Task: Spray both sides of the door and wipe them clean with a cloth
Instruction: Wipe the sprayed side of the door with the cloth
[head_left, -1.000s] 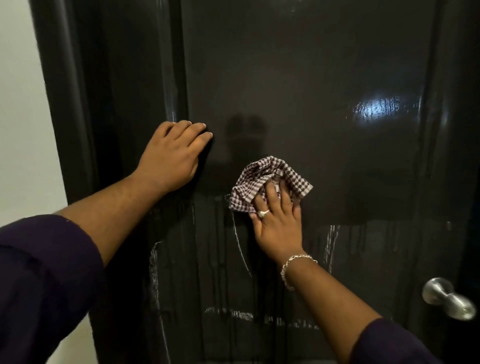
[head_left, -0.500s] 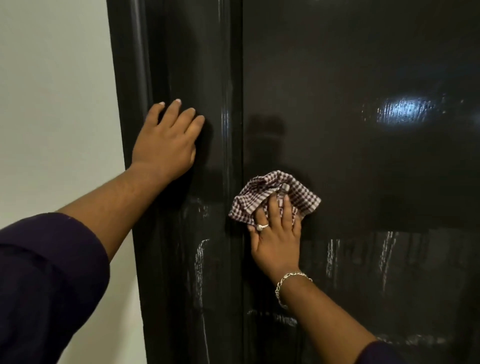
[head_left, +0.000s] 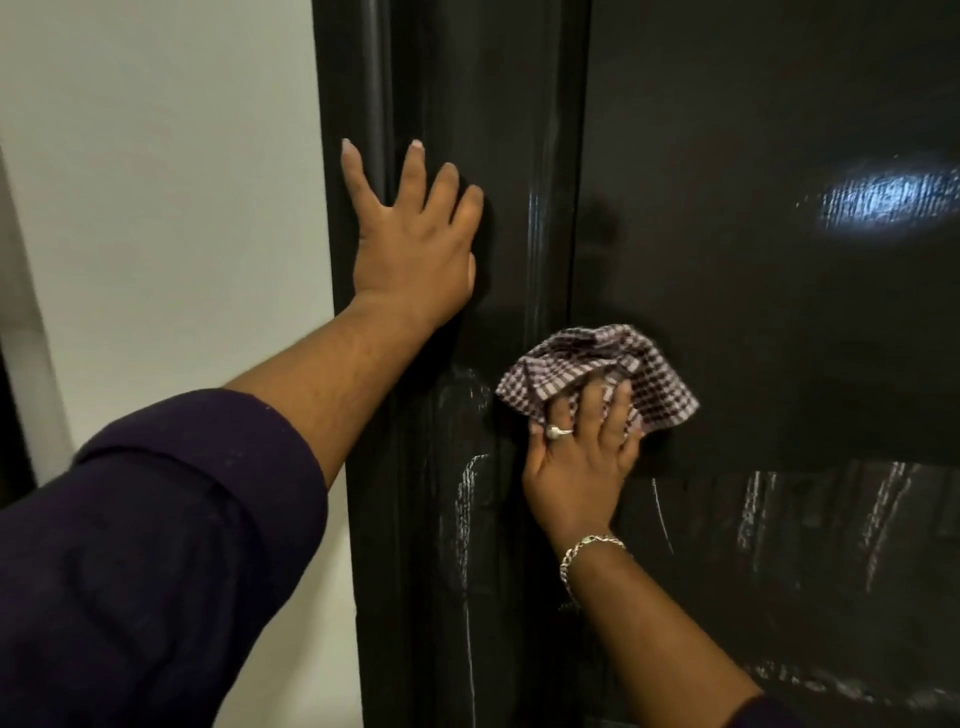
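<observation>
One dark, glossy door (head_left: 753, 260) fills the centre and right of the frame, with one pale wall (head_left: 156, 208) occupying the upper left. Two hands are in view, well apart from each other. The left hand (head_left: 415, 244), at upper centre, lies flat against the door's left margin with its fingers straight and spread; four fingers point upward, the outermost resting on a vertical moulding (head_left: 376, 104), and nothing is held in it. The right hand (head_left: 576, 467), at lower centre, presses one bunched checked cloth (head_left: 597, 369) against the door surface, its fingers laid over the lower part of the cloth and slightly bent into the folds. The cloth, patterned in dark and light checks, sits just right of a raised vertical ridge in the door, at about mid-height of the frame. One ring (head_left: 555, 431) is worn on a finger of the right hand and one chain bracelet (head_left: 587, 551) circles the right wrist. Both forearms emerge from dark sleeves (head_left: 156, 545) at the lower left and lower right. Several pale wet streaks (head_left: 753, 509) run down the door below the level of the cloth. One bright reflection (head_left: 883, 202) shows at the upper right of the door.
</observation>
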